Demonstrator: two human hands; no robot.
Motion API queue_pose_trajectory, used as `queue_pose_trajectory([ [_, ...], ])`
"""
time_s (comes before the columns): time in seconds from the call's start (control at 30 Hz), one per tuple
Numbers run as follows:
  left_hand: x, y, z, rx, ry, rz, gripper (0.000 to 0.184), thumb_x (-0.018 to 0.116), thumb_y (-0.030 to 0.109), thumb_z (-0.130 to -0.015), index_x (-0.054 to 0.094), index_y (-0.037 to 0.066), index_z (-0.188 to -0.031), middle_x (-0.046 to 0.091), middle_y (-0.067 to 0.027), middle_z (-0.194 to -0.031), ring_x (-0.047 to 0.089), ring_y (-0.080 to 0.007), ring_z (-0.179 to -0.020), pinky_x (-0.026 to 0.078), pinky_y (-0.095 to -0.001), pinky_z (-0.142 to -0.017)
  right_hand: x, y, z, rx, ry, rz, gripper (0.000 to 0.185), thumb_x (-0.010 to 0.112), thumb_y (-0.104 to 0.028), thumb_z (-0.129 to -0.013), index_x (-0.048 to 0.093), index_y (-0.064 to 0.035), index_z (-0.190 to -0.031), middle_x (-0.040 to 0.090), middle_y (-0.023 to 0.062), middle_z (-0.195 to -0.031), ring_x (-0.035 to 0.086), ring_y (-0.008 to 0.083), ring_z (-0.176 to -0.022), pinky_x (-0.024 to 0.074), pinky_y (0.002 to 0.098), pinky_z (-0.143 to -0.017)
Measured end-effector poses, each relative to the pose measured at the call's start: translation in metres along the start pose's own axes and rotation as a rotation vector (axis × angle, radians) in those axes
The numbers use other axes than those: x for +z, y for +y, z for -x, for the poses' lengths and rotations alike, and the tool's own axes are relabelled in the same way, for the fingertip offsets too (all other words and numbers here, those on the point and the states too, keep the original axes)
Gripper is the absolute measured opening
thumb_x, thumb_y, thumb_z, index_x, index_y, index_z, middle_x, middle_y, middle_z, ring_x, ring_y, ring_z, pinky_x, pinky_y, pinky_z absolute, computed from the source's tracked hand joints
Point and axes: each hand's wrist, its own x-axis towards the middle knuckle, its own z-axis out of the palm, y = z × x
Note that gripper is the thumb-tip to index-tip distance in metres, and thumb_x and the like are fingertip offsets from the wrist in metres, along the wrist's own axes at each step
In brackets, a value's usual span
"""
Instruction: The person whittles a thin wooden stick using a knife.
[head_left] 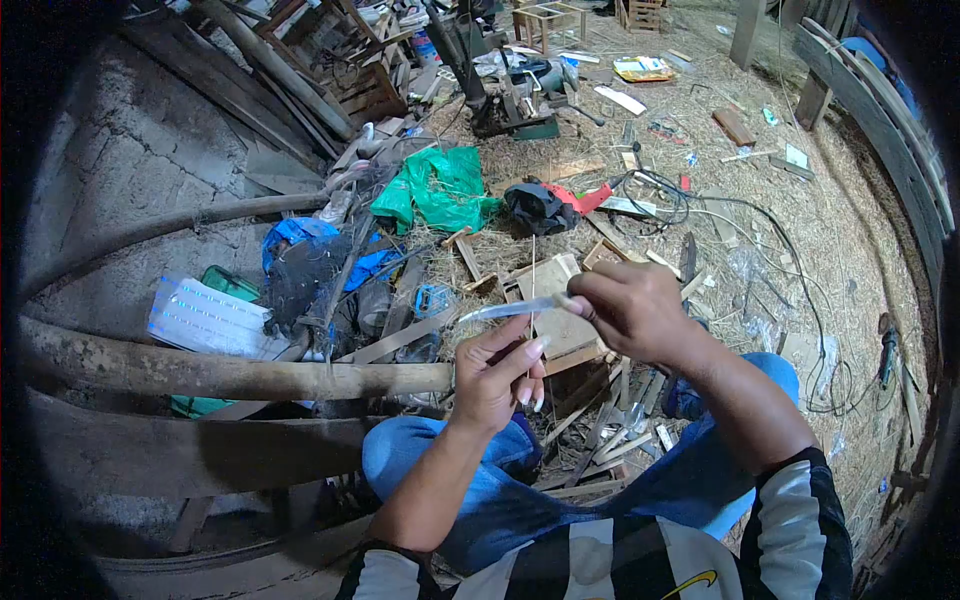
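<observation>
My right hand point(628, 308) is closed around the handle end of a knife point(510, 308), whose pale blade points left. Pinched in the fingers of my left hand point(497, 372) is a thin light-coloured stick point(533, 265), standing roughly upright. The blade crosses the stick just above my left fingertips and appears to touch it. My right fingers hide most of the knife's handle. Beyond my hands lies a light wooden board point(560, 305), partly covered by them.
A green plastic bag point(440, 190) and a red power tool point(580, 200) with a dark cloth lie ahead. A cable point(770, 215) trails to the right. Wood scraps point(605, 450) lie between my knees. A thick horizontal pole point(240, 370) runs along the left.
</observation>
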Motion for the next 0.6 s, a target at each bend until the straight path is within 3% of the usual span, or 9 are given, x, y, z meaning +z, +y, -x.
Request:
queue_pose_trajectory([
  [0.17, -0.002, -0.002, -0.002, -0.013, 0.002, 0.027, 0.038, 0.067, 0.003, -0.093, 0.066, 0.007, -0.131, 0.066, -0.0058, -0.071, 0.049, -0.0075, -0.045, 0.05, -0.0265, -0.045, -0.001, 0.003, -0.003, 0.05, 0.039, 0.012, 0.021, 0.066, -0.036, -0.093, 0.066, -0.0153, -0.09, 0.06, 0.0051, -0.072, 0.064, 0.0284, -0.061, 0.0464, 0.0427, -0.049],
  [0.3, 0.002, 0.003, -0.002, -0.048, 0.012, 0.008, 0.039, 0.066, 0.003, -0.094, 0.065, 0.005, -0.132, 0.066, -0.0061, -0.07, 0.049, -0.0079, -0.044, 0.05, -0.027, -0.044, 0.004, -0.002, 0.002, -0.062, -0.029, -0.044, 0.022, 0.066, -0.036, -0.093, 0.066, -0.0151, -0.089, 0.061, 0.0059, -0.072, 0.065, 0.0291, -0.063, 0.0471, 0.0431, -0.051],
  [0.37, 0.001, 0.001, -0.001, -0.04, 0.002, -0.004, 0.039, 0.066, 0.003, -0.093, 0.064, 0.004, -0.133, 0.065, -0.0059, -0.07, 0.049, -0.0079, -0.044, 0.05, -0.0268, -0.044, 0.0, 0.006, -0.001, 0.062, -0.003, -0.019, 0.016, 0.068, -0.027, -0.093, 0.067, -0.0113, -0.095, 0.062, 0.0088, -0.077, 0.065, 0.0317, -0.067, 0.0478, 0.0429, -0.056],
  [0.53, 0.0, 0.004, -0.003, -0.059, -0.012, -0.003, 0.042, 0.067, 0.004, -0.093, 0.062, 0.003, -0.134, 0.064, -0.0059, -0.069, 0.048, -0.0078, -0.044, 0.05, -0.0263, -0.045, 0.0, 0.007, 0.002, 0.021, -0.024, -0.031, 0.016, 0.068, -0.027, -0.093, 0.068, -0.0112, -0.094, 0.065, 0.0088, -0.078, 0.066, 0.032, -0.068, 0.0491, 0.042, -0.057],
  [0.6, -0.001, 0.005, -0.002, -0.087, -0.03, 0.0, 0.042, 0.066, 0.004, -0.093, 0.062, 0.003, -0.135, 0.064, -0.0068, -0.069, 0.049, -0.008, -0.045, 0.05, -0.0265, -0.046, 0.002, 0.001, 0.003, -0.004, 0.0, -0.041, 0.019, 0.066, -0.035, -0.093, 0.067, -0.016, -0.09, 0.063, 0.0054, -0.074, 0.066, 0.0305, -0.065, 0.0474, 0.0437, -0.052],
])
